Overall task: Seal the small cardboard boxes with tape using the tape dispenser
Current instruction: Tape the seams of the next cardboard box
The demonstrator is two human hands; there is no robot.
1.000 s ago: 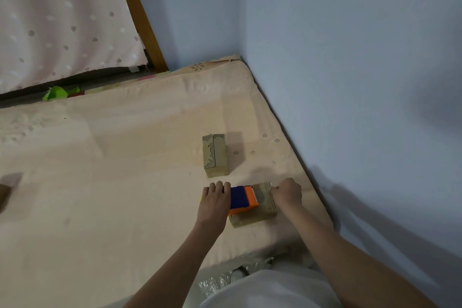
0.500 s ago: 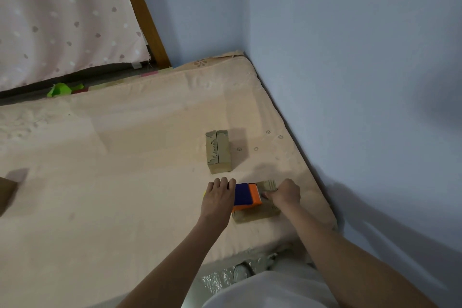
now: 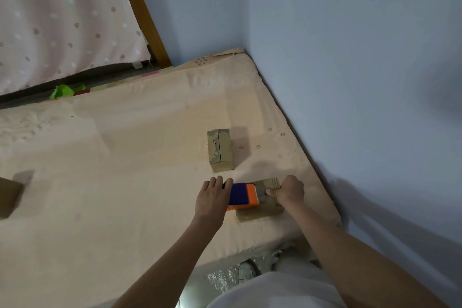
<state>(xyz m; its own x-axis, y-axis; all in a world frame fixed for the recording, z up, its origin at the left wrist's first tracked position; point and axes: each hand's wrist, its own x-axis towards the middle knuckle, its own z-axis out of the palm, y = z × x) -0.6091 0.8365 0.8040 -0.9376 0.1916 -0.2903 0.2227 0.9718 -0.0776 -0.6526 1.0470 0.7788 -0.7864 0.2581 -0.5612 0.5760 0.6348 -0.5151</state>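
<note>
- the left hand (image 3: pixel 212 201) gripped the blue and orange tape dispenser (image 3: pixel 242 196), fingers curled over its end.
- the right hand (image 3: pixel 288 190) pinched the top of the near cardboard box (image 3: pixel 260 211), on which the dispenser lay.
- a second box (image 3: pixel 220 150) stood just beyond on the mattress (image 3: pixel 125 170).

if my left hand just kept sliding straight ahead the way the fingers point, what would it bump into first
Most likely the second cardboard box, which stands on the mattress just beyond the left hand holding the tape dispenser. The fingers point toward its near left corner, so it could slip past on the left; depth is unclear.
</note>
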